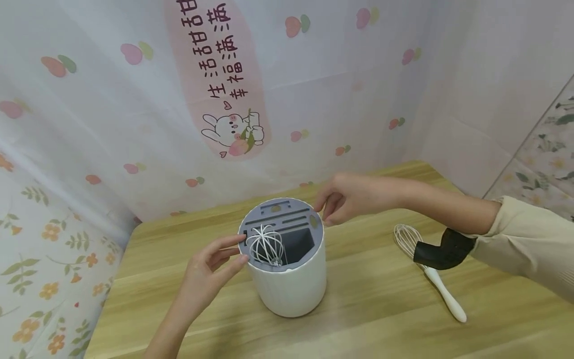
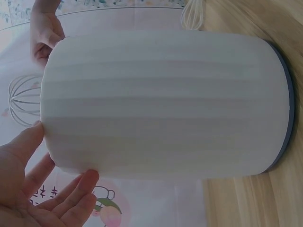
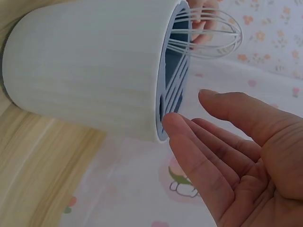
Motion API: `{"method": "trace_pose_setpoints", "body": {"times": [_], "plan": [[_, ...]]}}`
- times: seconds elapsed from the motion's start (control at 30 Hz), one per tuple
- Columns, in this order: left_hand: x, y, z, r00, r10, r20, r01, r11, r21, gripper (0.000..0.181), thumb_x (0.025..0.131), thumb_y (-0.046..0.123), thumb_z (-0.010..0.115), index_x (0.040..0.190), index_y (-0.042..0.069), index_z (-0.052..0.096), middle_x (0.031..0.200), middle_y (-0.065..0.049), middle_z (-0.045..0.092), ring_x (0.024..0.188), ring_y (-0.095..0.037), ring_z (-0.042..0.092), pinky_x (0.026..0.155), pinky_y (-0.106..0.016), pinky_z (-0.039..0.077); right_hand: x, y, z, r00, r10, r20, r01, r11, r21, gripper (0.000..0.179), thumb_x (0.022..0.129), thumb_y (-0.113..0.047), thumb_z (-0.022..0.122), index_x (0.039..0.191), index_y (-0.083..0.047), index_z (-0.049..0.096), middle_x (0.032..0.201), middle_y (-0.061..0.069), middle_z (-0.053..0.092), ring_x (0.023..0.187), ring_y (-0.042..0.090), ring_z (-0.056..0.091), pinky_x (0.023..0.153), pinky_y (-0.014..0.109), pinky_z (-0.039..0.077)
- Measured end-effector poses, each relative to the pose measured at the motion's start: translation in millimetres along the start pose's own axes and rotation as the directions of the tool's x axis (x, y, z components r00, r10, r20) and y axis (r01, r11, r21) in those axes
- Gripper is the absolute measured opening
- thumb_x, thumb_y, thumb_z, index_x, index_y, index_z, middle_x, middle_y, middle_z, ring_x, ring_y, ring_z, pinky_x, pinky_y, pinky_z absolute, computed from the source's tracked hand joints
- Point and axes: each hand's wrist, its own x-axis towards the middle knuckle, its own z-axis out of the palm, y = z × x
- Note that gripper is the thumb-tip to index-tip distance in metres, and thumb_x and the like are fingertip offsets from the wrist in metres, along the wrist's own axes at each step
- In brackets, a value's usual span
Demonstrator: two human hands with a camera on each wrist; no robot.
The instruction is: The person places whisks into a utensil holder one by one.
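Observation:
A white ribbed utensil holder stands upright on the wooden table, with a grey slotted insert in its top. One whisk is in the holder, its white wire head sticking up out of the opening. My left hand touches the rim on the left with spread, relaxed fingers. At the far right of the rim is my right hand; in the right wrist view its fingertips are at the rim, thumb apart, nothing held.
Another whisk with a white handle lies on the table to the right, partly behind a black wrist mount. A printed curtain hangs behind the table, and a floral cloth covers the left side.

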Motion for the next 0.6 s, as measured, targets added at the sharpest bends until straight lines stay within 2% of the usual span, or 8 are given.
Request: {"method": "trace_pose_setpoints", "body": {"times": [0.23, 0.6], "plan": [[0.4, 1.1, -1.6, 1.0, 0.019, -0.001, -0.019, 1.0, 0.017, 0.034, 0.079, 0.012, 0.073, 0.112, 0.01, 0.063, 0.116, -0.002, 0.059, 0.097, -0.015, 0.061, 0.09, -0.028, 0.048, -12.7, 14, -4, 0.998, 0.04, -0.051, -0.042, 0.999, -0.023, 0.027, 0.08, -0.006, 0.069, 0.104, 0.005, 0.062, 0.087, 0.004, 0.067, 0.083, 0.014, 0.065, 0.077, 0.027, 0.054], [0.9, 3.0, 0.1, 1.0, 0.023, 0.002, -0.023, 0.999, 0.026, 0.034, 0.079, 0.011, 0.073, 0.112, 0.009, 0.063, 0.116, -0.002, 0.059, 0.097, -0.016, 0.061, 0.09, -0.031, 0.048, -36.4, 43, -5, 0.99, 0.098, -0.104, -0.096, 0.995, 0.021, 0.032, 0.081, -0.01, 0.07, 0.107, 0.006, 0.061, 0.089, 0.005, 0.068, 0.083, 0.015, 0.065, 0.074, 0.028, 0.054]]}}
